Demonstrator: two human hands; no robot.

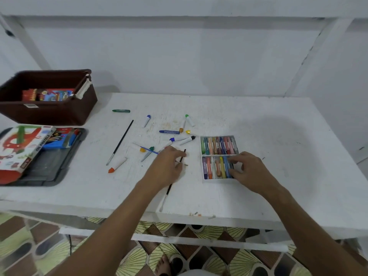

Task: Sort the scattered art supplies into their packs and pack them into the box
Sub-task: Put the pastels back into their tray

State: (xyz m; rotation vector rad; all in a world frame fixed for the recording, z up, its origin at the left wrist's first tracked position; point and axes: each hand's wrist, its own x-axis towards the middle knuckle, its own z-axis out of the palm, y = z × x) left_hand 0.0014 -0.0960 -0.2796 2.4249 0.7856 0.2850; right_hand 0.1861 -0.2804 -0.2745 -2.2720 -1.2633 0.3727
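On the white table (258, 124), your right hand (251, 169) has its fingers curled down onto the near row of the pastel tray (219, 157), seemingly seating a stick; whether it pinches one I cannot tell. Your left hand (166, 167) hovers over a thin black brush (175, 174), fingers loosely spread, gripping nothing clear. Press each pastel flat into its slot before letting go. Then gather the scattered crayons (169, 132) one at a time. The brown box (46, 96) waits far left.
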